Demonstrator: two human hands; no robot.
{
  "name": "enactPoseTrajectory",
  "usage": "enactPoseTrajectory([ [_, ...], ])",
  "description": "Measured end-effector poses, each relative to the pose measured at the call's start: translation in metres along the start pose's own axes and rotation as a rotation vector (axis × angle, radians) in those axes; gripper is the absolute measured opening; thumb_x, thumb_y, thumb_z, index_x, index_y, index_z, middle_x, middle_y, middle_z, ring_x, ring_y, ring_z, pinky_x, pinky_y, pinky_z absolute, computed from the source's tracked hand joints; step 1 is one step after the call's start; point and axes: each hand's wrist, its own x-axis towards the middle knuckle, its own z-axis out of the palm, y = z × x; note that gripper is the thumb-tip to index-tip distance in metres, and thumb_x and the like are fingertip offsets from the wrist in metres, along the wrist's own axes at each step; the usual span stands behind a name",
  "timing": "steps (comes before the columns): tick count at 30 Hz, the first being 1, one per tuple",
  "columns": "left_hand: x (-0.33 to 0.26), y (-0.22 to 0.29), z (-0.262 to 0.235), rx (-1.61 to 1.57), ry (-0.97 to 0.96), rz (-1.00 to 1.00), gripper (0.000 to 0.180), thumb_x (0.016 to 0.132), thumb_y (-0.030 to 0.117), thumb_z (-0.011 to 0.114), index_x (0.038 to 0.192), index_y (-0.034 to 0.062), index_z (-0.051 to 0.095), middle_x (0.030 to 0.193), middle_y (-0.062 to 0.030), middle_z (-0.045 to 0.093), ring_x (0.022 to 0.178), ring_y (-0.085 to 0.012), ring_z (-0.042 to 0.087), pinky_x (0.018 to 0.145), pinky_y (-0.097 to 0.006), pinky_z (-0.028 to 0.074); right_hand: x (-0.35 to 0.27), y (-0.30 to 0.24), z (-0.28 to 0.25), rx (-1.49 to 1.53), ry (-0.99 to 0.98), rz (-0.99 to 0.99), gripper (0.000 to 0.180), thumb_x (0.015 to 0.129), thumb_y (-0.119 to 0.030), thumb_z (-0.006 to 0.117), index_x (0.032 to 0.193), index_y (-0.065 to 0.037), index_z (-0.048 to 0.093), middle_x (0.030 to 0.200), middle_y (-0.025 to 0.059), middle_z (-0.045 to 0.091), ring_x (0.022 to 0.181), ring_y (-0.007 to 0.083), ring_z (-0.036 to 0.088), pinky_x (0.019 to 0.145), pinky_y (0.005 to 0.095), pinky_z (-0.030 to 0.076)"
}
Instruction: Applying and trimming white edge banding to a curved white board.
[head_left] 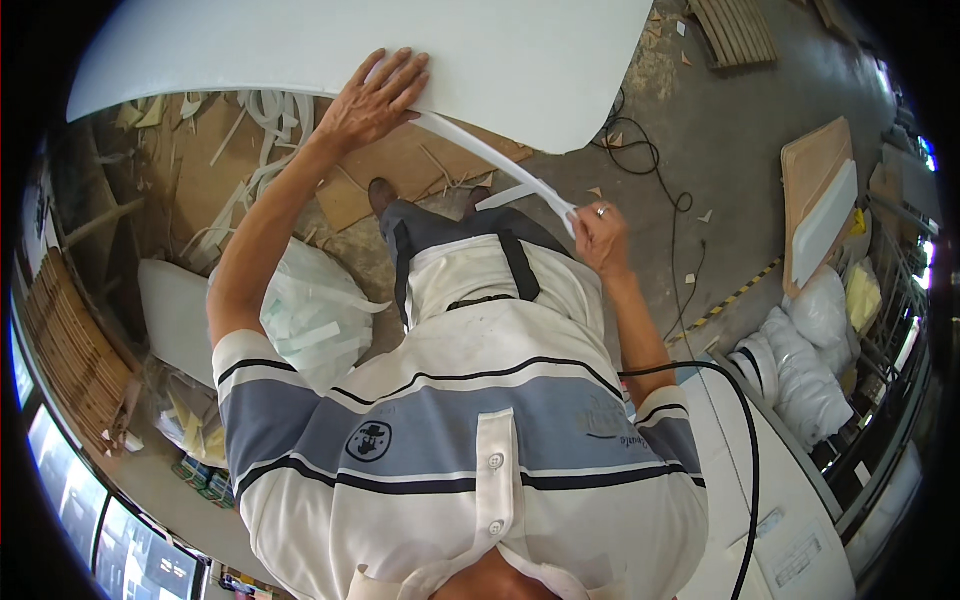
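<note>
A large white panel (pixel 520 65) with a curved edge and a rounded corner spans the top of the head view. My left hand (pixel 376 100) lies on it near the edge, fingers stretched out and slightly apart, the thumb side by the rim. From there a long white strip (pixel 485 152) slants away from the panel's edge, down and to the right. My right hand (pixel 602 238), wearing a ring, is closed around the strip's lower part. A flat white end sticks out left of that hand. Whether the strip is attached to the panel under my left hand is hidden.
Loose white strips (pixel 275 125) and cardboard (pixel 375 185) litter the floor beneath the panel. A clear plastic bag of offcuts (pixel 315 300) sits at left. Black cables (pixel 655 165) trail over the floor. Boards (pixel 815 190) and wrapped white bundles (pixel 805 365) stand at right.
</note>
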Motion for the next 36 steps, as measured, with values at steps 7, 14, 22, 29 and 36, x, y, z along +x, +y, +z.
enactPoseTrajectory([
  [7,0.009,0.017,-0.009,0.056,-0.096,-0.082,0.067,0.091,0.043,0.058,0.147,0.0148,0.035,0.155,-0.0063,0.032,0.144,-0.0241,0.027,0.121,-0.047,0.016,0.026,0.018,-0.001,0.061,0.008,0.22,0.012,0.081,-0.01,0.071,0.078,-0.004,0.061,0.069,0.013,0.056,0.069,0.0336,0.056,0.06,0.0421,0.044],
  [14,0.025,0.035,0.0,0.084,-0.081,0.004,0.068,0.094,0.052,0.049,0.152,0.0263,0.027,0.156,-0.002,0.032,0.141,-0.0223,0.033,0.12,-0.047,0.02,0.035,0.014,-0.015,0.062,0.018,0.18,0.012,0.081,-0.009,0.071,0.078,-0.003,0.06,0.068,0.0138,0.056,0.065,0.0336,0.055,0.058,0.0423,0.043],
  [22,0.024,0.038,0.002,0.09,-0.068,-0.007,0.061,0.096,0.045,0.048,0.151,0.0259,0.03,0.154,-0.0022,0.034,0.138,-0.0231,0.036,0.118,-0.046,0.024,0.043,0.019,-0.02,0.075,0.046,0.163,0.016,0.082,-0.011,0.07,0.074,-0.003,0.058,0.068,0.0128,0.056,0.066,0.0328,0.055,0.059,0.042,0.043],
  [29,0.038,0.051,0.003,0.051,-0.082,-0.024,0.062,0.095,0.045,0.051,0.15,0.0224,0.033,0.154,-0.0019,0.034,0.14,-0.0231,0.034,0.119,-0.046,0.022,0.047,0.026,-0.017,0.058,0.011,0.211,0.017,0.083,-0.016,0.069,0.074,-0.005,0.059,0.068,0.0121,0.057,0.066,0.0322,0.057,0.06,0.0417,0.044],
  [36,0.076,0.088,0.0,0.018,-0.077,0.096,0.063,0.096,0.047,0.046,0.151,0.0191,0.031,0.156,-0.0015,0.03,0.143,-0.0211,0.028,0.121,-0.046,0.016,0.054,0.036,-0.018,0.042,0.026,0.167,0.015,0.083,-0.018,0.069,0.078,-0.006,0.063,0.069,0.0134,0.059,0.067,0.0335,0.058,0.06,0.043,0.044],
])
